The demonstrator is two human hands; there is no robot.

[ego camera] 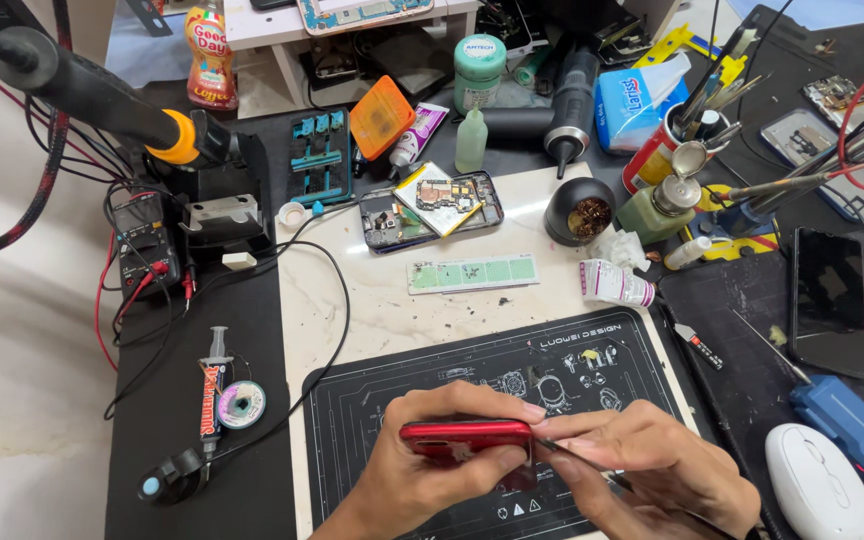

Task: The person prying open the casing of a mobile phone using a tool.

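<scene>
Fingers (472,400) of the left hand (422,470) pinch a red phone (467,436) edge-up over the black mat (372,400) — right hand (652,465) grips thin tweezers (577,458) against it; white tube (617,283) just beyond the mat.

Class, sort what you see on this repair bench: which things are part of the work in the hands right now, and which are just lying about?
In use:
- red phone, gripped edge-up by the left hand
- thin metal tool, held by the right hand at the phone's end
- dark work mat beneath

Lying about:
- opened phone
- white mouse
- black phone
- tissue pack
- syringe
</scene>
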